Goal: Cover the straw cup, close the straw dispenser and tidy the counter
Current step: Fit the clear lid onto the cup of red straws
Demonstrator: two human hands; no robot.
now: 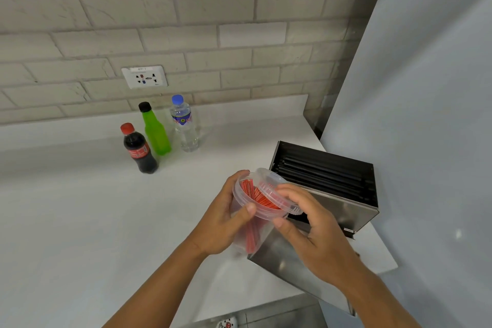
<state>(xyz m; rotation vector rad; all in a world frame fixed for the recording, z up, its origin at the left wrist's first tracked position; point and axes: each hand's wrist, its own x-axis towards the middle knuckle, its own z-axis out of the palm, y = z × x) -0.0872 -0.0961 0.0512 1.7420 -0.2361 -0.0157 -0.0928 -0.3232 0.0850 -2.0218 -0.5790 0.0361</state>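
Observation:
A clear plastic cup filled with red straws is held above the white counter. My left hand wraps around its side. My right hand holds a clear round lid tilted over the cup's rim, partly on it. Just behind the cup stands a steel straw dispenser, its top open, with black straws lying inside. Its metal lid hangs open toward me, below my right hand.
Three bottles stand near the brick wall: a cola bottle, a green bottle and a water bottle. A wall socket sits above them. A pale panel bounds the counter on the right.

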